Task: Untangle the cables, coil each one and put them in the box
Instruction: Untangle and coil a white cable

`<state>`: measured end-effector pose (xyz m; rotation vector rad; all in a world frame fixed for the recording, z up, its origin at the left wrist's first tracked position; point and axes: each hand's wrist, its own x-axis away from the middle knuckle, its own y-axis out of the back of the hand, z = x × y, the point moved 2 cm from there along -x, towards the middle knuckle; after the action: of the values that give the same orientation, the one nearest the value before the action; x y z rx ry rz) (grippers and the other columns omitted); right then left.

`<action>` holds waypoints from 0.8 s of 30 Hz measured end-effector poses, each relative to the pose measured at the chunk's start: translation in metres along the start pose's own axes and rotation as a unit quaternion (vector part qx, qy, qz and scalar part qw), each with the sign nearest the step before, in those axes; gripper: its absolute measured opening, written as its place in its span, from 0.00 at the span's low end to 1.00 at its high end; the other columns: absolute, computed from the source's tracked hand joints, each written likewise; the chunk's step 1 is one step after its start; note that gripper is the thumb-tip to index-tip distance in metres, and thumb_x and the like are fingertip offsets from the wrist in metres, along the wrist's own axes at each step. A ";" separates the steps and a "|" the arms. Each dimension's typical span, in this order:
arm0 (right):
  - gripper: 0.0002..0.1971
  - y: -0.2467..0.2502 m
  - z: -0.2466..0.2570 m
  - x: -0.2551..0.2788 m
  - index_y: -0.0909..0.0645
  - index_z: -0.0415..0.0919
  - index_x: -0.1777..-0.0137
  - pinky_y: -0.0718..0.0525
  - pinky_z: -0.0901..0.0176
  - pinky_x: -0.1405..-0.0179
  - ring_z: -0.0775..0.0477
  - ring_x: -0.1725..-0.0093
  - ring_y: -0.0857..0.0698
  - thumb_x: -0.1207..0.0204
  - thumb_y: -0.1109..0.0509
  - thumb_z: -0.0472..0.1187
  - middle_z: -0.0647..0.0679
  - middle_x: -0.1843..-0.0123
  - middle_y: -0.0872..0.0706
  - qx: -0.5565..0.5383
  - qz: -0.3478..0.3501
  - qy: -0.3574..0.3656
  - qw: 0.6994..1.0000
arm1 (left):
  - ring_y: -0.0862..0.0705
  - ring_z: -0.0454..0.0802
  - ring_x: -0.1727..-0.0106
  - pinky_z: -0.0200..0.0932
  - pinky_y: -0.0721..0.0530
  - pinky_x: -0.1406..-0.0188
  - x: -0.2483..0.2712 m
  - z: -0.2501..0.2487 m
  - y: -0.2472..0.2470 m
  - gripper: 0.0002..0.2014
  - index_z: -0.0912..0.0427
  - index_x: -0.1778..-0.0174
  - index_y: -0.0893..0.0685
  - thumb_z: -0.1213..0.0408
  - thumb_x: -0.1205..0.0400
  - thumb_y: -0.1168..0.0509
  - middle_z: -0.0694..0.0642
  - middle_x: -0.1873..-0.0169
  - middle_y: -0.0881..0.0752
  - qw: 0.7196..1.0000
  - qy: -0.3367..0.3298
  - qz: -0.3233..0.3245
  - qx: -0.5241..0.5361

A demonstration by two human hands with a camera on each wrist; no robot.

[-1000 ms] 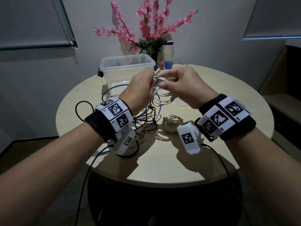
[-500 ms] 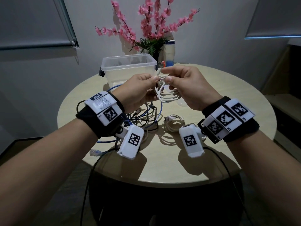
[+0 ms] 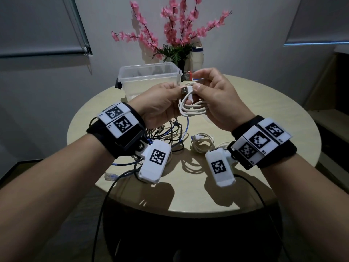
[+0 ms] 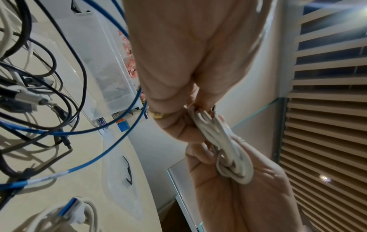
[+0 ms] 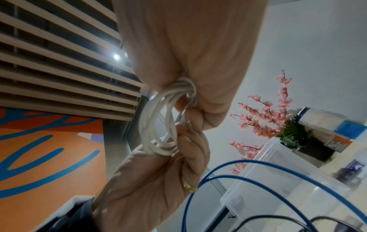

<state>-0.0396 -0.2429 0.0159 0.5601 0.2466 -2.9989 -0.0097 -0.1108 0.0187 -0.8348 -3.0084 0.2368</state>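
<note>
Fingers [image 3: 196,87] of both hands pinch a coiled white cable [image 3: 191,109] above the table [image 3: 245,103]; left hand [image 3: 157,105] and right hand [image 3: 219,103] nearly touch. Behind stands the clear box [image 3: 149,76]; a dark and blue tangle [image 3: 166,133] lies below.

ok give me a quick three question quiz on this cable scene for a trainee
1. True or false: the clear plastic box stands on the round beige table.
2. Which hands hold the coiled white USB cable? A) left hand only B) right hand only C) both
3. Fill in: another coiled white cable lies on the table, beside a tangle of black and ____ cables.

Key: 1 true; 2 C; 3 blue
</note>
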 end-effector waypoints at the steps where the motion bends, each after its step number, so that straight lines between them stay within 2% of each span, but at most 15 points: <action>1: 0.07 0.002 0.001 0.000 0.29 0.36 0.45 0.15 0.59 0.68 0.51 0.68 0.16 0.18 0.41 0.25 0.39 0.54 0.23 -0.006 -0.006 -0.005 1.000 | 0.17 0.43 0.74 0.39 0.14 0.67 0.000 -0.001 0.000 0.07 0.62 0.58 0.23 0.68 0.15 0.41 0.55 0.73 0.16 1.000 -0.005 -0.004 0.007; 5: 0.07 0.014 0.004 -0.003 0.24 0.30 0.45 0.14 0.61 0.68 0.51 0.67 0.14 0.22 0.34 0.26 0.39 0.57 0.17 0.005 -0.009 -0.069 0.998 | 0.14 0.46 0.70 0.37 0.13 0.67 0.002 -0.002 0.006 0.05 0.65 0.53 0.20 0.70 0.16 0.40 0.61 0.63 0.14 0.999 -0.016 -0.022 0.042; 7: 0.07 0.018 0.004 -0.004 0.21 0.28 0.47 0.14 0.62 0.67 0.52 0.69 0.14 0.23 0.34 0.24 0.39 0.61 0.14 -0.015 -0.021 -0.074 0.997 | 0.14 0.48 0.69 0.39 0.13 0.67 0.003 -0.003 0.006 0.02 0.61 0.53 0.24 0.71 0.18 0.37 0.61 0.63 0.14 0.998 -0.025 -0.043 0.025; 10: 0.08 0.019 0.000 -0.003 0.21 0.31 0.49 0.13 0.63 0.66 0.51 0.69 0.13 0.24 0.36 0.22 0.41 0.65 0.12 -0.065 -0.039 -0.073 0.994 | 0.15 0.47 0.71 0.40 0.16 0.73 0.003 -0.006 0.007 0.10 0.56 0.56 0.29 0.74 0.19 0.35 0.57 0.65 0.15 0.992 -0.069 -0.097 -0.043; 15: 0.11 0.015 -0.004 0.001 0.22 0.34 0.48 0.12 0.60 0.66 0.49 0.68 0.12 0.23 0.38 0.20 0.40 0.65 0.11 -0.072 -0.040 -0.073 0.994 | 0.17 0.44 0.74 0.33 0.22 0.80 0.004 -0.005 0.004 0.08 0.61 0.62 0.21 0.77 0.20 0.34 0.58 0.66 0.15 0.978 -0.103 -0.125 -0.135; 18: 0.10 0.012 -0.005 0.001 0.22 0.31 0.46 0.12 0.60 0.67 0.50 0.70 0.12 0.23 0.38 0.20 0.38 0.64 0.12 -0.036 -0.061 -0.071 0.995 | 0.14 0.48 0.69 0.38 0.15 0.70 0.003 -0.004 0.006 0.07 0.62 0.61 0.16 0.77 0.21 0.34 0.60 0.65 0.13 0.966 -0.108 -0.141 -0.190; 21: 0.10 0.013 -0.005 -0.001 0.22 0.27 0.45 0.12 0.60 0.67 0.49 0.70 0.13 0.23 0.37 0.20 0.34 0.61 0.14 0.003 -0.090 -0.062 0.994 | 0.12 0.58 0.60 0.52 0.10 0.56 0.004 -0.006 0.008 0.10 0.63 0.60 0.13 0.78 0.21 0.38 0.68 0.59 0.12 0.956 -0.105 -0.145 -0.233; 23: 0.08 0.012 -0.005 -0.001 0.21 0.28 0.49 0.11 0.57 0.65 0.47 0.70 0.13 0.24 0.36 0.20 0.33 0.60 0.15 0.023 -0.099 -0.056 0.993 | 0.11 0.65 0.56 0.61 0.12 0.50 0.006 -0.007 0.005 0.04 0.63 0.62 0.12 0.70 0.22 0.31 0.69 0.60 0.11 0.943 -0.118 -0.138 -0.278; 24: 0.08 0.012 -0.005 -0.002 0.21 0.29 0.51 0.11 0.55 0.63 0.46 0.69 0.13 0.24 0.35 0.20 0.33 0.60 0.15 0.035 -0.101 -0.052 0.993 | 0.11 0.65 0.56 0.62 0.13 0.50 0.008 -0.008 0.005 0.05 0.62 0.63 0.11 0.64 0.25 0.26 0.66 0.62 0.10 0.932 -0.124 -0.141 -0.310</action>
<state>-0.0348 -0.2533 0.0101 0.4065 0.2033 -3.2317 -0.0134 -0.1017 0.0254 -0.3768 -3.4252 -0.6967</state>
